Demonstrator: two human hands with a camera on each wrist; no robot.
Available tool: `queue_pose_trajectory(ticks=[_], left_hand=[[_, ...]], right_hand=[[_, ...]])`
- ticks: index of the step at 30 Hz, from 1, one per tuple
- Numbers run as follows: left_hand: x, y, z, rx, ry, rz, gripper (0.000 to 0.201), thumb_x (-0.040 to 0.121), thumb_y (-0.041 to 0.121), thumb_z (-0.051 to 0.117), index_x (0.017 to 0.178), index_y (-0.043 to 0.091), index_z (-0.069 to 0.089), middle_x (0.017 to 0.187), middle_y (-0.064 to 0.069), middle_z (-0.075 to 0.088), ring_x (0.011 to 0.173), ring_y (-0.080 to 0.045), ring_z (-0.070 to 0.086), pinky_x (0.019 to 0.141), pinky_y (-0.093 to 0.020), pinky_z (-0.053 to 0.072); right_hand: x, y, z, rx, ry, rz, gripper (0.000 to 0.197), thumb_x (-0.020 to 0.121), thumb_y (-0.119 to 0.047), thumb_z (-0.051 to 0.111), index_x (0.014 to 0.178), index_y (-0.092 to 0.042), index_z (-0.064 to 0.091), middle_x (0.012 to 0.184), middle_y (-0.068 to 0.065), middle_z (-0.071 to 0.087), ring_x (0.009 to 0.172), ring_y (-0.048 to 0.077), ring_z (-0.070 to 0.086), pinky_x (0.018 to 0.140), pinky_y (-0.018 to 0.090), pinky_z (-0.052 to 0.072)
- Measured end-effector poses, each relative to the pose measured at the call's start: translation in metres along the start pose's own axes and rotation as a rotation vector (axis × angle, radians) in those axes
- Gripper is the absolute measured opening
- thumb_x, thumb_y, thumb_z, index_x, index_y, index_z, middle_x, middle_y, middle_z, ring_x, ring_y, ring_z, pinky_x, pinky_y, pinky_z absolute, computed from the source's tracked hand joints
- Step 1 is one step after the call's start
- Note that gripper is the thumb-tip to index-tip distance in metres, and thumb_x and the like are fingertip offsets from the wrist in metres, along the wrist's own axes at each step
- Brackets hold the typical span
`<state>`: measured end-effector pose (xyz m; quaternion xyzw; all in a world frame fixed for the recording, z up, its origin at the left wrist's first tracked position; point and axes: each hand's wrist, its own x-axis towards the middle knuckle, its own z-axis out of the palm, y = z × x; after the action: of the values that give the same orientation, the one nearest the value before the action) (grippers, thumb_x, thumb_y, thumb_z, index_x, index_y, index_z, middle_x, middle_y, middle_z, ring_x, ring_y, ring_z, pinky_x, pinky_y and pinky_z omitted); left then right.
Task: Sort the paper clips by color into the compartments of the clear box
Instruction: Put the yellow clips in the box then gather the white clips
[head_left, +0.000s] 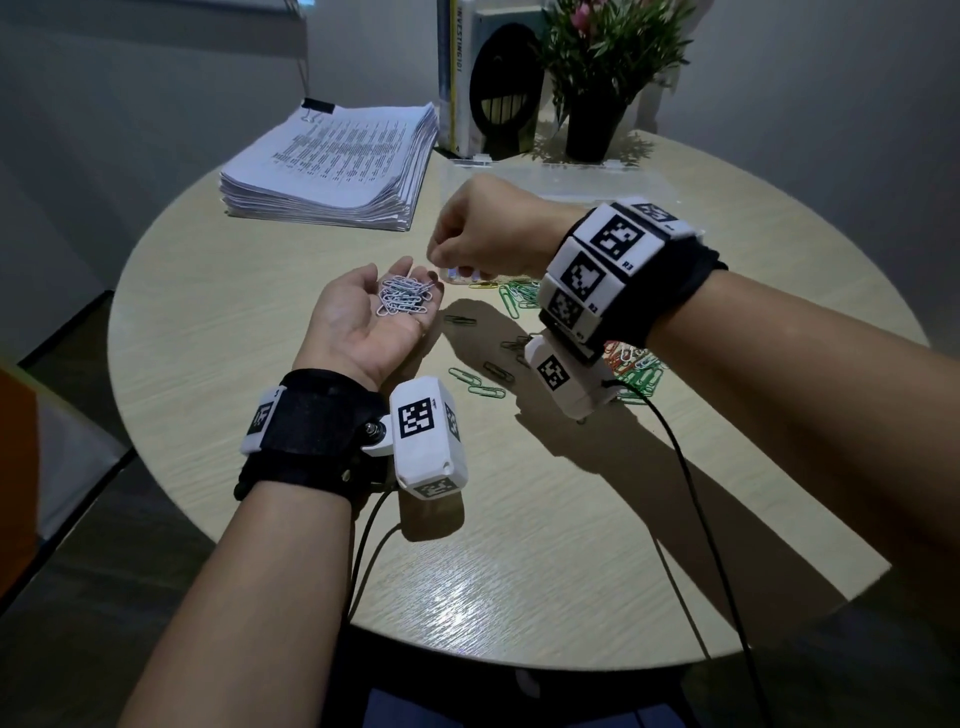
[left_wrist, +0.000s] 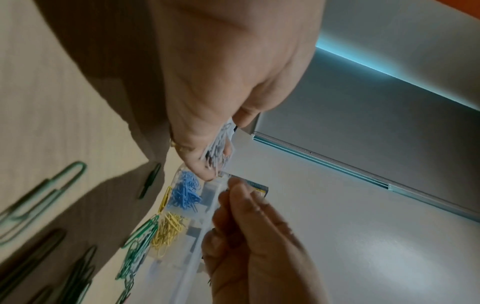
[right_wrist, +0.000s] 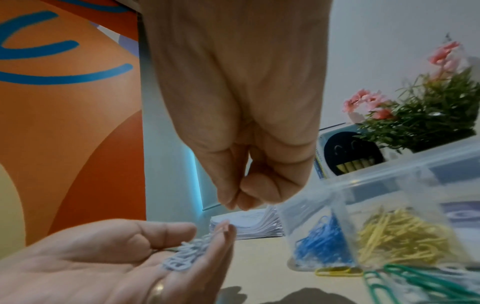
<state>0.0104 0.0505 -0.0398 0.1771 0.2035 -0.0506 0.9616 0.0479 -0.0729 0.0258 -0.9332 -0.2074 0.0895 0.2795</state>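
Note:
My left hand (head_left: 363, 319) lies palm up over the round table, cupping a heap of white paper clips (head_left: 402, 300). Just above and to the right of it hovers my right hand (head_left: 441, 257). Its thumb and fingertips (right_wrist: 235, 202) are pressed together, and no clip shows between them. The clear box (head_left: 571, 176) sits behind the right hand, mostly hidden by it. In the right wrist view one of its compartments holds blue clips (right_wrist: 319, 240) and the neighbouring one yellow clips (right_wrist: 397, 236). Loose green clips (head_left: 519, 296) and dark clips (head_left: 460, 319) lie on the table.
A thick stack of printed papers (head_left: 332, 161) lies at the back left. Books with a black bookend (head_left: 498, 88) and a potted plant (head_left: 597, 78) stand behind the box. More mixed clips (head_left: 636, 364) lie under my right wrist. One yellow clip (right_wrist: 337, 271) lies outside the box.

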Motion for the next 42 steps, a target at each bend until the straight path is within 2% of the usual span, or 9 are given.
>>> queue_pose_trajectory(ticks=[11, 15, 18, 21, 26, 32, 34, 38, 42], left_hand=[[0.001, -0.03, 0.019, 0.112, -0.021, -0.064, 0.031, 0.1, 0.018, 0.037, 0.083, -0.001, 0.054, 0.087, -0.018, 0.053, 0.079, -0.024, 0.054, 0.078, -0.036, 0.049], [0.001, -0.045, 0.031, 0.112, -0.032, -0.091, 0.028, 0.099, 0.014, 0.037, 0.08, 0.0, 0.051, 0.086, -0.018, 0.051, 0.078, -0.024, 0.052, 0.079, -0.037, 0.048], [0.005, -0.052, 0.035, 0.129, -0.029, -0.093, 0.029, 0.1, 0.016, 0.036, 0.081, 0.001, 0.051, 0.087, -0.019, 0.052, 0.08, -0.025, 0.052, 0.08, -0.038, 0.048], [0.009, -0.058, 0.036, 0.118, -0.02, -0.106, 0.029, 0.1, 0.016, 0.037, 0.08, 0.001, 0.051, 0.085, -0.018, 0.052, 0.078, -0.025, 0.052, 0.08, -0.038, 0.048], [0.011, -0.062, 0.031, 0.107, -0.057, -0.107, 0.028, 0.1, 0.017, 0.037, 0.082, 0.002, 0.052, 0.088, -0.019, 0.053, 0.08, -0.025, 0.053, 0.084, -0.038, 0.048], [0.013, -0.061, 0.026, 0.121, -0.066, -0.105, 0.029, 0.1, 0.019, 0.037, 0.083, 0.001, 0.053, 0.092, -0.018, 0.053, 0.083, -0.025, 0.054, 0.078, -0.038, 0.05], [0.013, -0.061, 0.026, 0.137, -0.064, -0.106, 0.03, 0.101, 0.02, 0.037, 0.084, 0.002, 0.053, 0.094, -0.018, 0.053, 0.085, -0.025, 0.054, 0.078, -0.038, 0.05], [0.013, -0.061, 0.024, 0.136, -0.047, -0.103, 0.03, 0.101, 0.021, 0.037, 0.086, 0.001, 0.053, 0.095, -0.019, 0.054, 0.087, -0.026, 0.055, 0.078, -0.038, 0.05], [0.014, -0.061, 0.024, 0.146, -0.046, -0.097, 0.029, 0.101, 0.02, 0.037, 0.087, 0.001, 0.053, 0.096, -0.02, 0.054, 0.088, -0.026, 0.055, 0.079, -0.038, 0.05]], right_hand=[[-0.045, 0.066, -0.042, -0.403, -0.219, 0.135, 0.016, 0.08, -0.007, 0.072, 0.086, -0.022, 0.072, 0.074, -0.008, 0.065, 0.065, 0.005, 0.055, 0.058, 0.02, 0.042], [-0.057, 0.078, -0.04, -0.335, -0.352, 0.138, 0.015, 0.075, -0.016, 0.077, 0.078, -0.03, 0.071, 0.082, -0.01, 0.072, 0.076, 0.009, 0.064, 0.076, 0.027, 0.052], [-0.062, 0.083, -0.034, -0.327, -0.408, 0.118, 0.021, 0.078, -0.011, 0.074, 0.089, -0.029, 0.072, 0.09, -0.008, 0.072, 0.075, 0.007, 0.062, 0.073, 0.026, 0.053], [-0.062, 0.087, -0.03, -0.392, -0.398, 0.078, 0.017, 0.078, -0.011, 0.074, 0.085, -0.026, 0.068, 0.079, -0.009, 0.065, 0.068, 0.005, 0.056, 0.06, 0.016, 0.043], [-0.064, 0.091, -0.037, -0.423, -0.335, 0.082, 0.015, 0.077, -0.018, 0.077, 0.073, -0.026, 0.064, 0.067, -0.014, 0.06, 0.062, 0.001, 0.053, 0.057, 0.016, 0.041], [-0.064, 0.09, -0.04, -0.279, -0.292, 0.059, 0.008, 0.077, -0.019, 0.077, 0.08, -0.017, 0.071, 0.07, -0.008, 0.067, 0.061, 0.003, 0.059, 0.066, 0.022, 0.05], [-0.064, 0.089, -0.036, -0.204, -0.319, 0.064, 0.008, 0.08, -0.017, 0.075, 0.078, -0.017, 0.067, 0.068, -0.007, 0.066, 0.059, 0.003, 0.06, 0.062, 0.02, 0.052], [-0.061, 0.089, -0.032, -0.346, -0.305, 0.046, 0.007, 0.082, -0.019, 0.071, 0.08, -0.02, 0.065, 0.071, -0.009, 0.061, 0.064, 0.005, 0.055, 0.056, 0.017, 0.042], [-0.06, 0.088, -0.037, -0.493, -0.246, 0.055, 0.009, 0.082, -0.019, 0.071, 0.091, -0.016, 0.069, 0.082, -0.003, 0.064, 0.077, 0.015, 0.058, 0.065, 0.025, 0.047]])
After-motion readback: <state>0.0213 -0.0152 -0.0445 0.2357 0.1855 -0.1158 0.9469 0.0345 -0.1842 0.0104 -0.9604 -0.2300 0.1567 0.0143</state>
